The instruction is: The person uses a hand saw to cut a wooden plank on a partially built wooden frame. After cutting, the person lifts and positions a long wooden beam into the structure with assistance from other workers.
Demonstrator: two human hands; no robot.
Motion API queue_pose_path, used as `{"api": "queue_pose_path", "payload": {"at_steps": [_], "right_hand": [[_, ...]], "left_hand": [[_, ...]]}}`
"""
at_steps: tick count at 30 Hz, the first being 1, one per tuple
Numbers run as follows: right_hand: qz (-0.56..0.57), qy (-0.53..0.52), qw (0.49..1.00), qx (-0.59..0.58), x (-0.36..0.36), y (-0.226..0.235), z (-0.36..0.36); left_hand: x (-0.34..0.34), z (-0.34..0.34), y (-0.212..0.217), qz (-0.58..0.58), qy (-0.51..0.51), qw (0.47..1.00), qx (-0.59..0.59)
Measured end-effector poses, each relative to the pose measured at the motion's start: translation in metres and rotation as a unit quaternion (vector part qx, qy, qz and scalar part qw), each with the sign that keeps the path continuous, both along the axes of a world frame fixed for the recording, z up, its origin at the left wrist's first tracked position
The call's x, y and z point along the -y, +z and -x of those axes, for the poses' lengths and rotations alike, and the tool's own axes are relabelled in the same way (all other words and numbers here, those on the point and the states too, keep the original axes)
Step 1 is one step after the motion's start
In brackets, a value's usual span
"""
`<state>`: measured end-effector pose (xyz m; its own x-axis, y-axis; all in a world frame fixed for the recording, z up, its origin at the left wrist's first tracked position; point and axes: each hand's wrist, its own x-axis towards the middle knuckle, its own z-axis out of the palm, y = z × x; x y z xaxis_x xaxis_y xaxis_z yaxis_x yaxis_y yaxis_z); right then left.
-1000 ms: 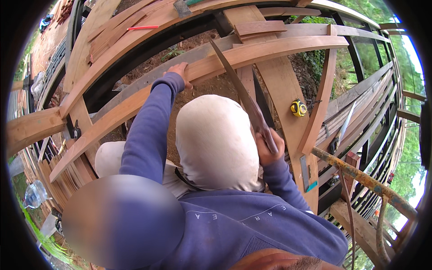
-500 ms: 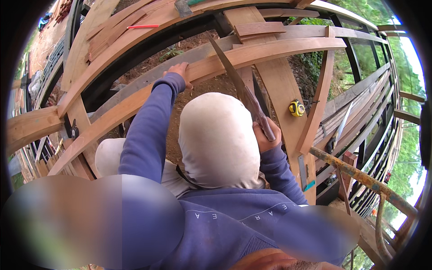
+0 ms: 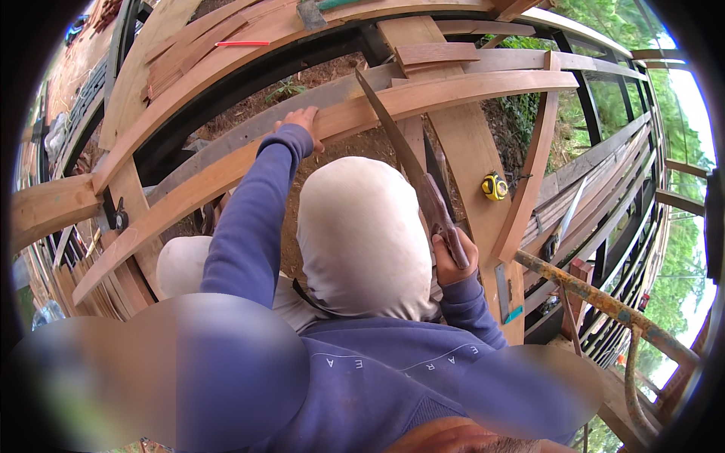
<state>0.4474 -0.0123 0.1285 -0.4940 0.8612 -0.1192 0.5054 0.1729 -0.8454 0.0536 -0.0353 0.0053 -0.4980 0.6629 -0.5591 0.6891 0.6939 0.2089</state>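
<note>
Our own hands are out of view. Just in front of us, a person in a blue hooded sweater [image 3: 362,370] has their right hand [image 3: 453,258] closed tight round the brown handle of a long-bladed handsaw [image 3: 414,170]. Its blade slants up across the curved pale wooden beam [image 3: 483,87]. Their left hand [image 3: 302,121] lies on that beam. A yellow tape measure [image 3: 495,186] sits on a plank nearby.
</note>
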Motion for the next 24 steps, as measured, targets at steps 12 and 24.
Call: {"api": "queue_pose_path", "payload": {"at_steps": [12,24], "right_hand": [[-0.022,0.03,0.999,-0.008,-0.006,-0.004,0.006],[-0.031,0.041,0.998,-0.024,-0.012,-0.008,0.014]], "left_hand": [[0.001,0.001,0.001,0.004,0.004,1.0,0.002],[0.001,-0.001,0.0,0.003,0.003,1.0,-0.005]]}}
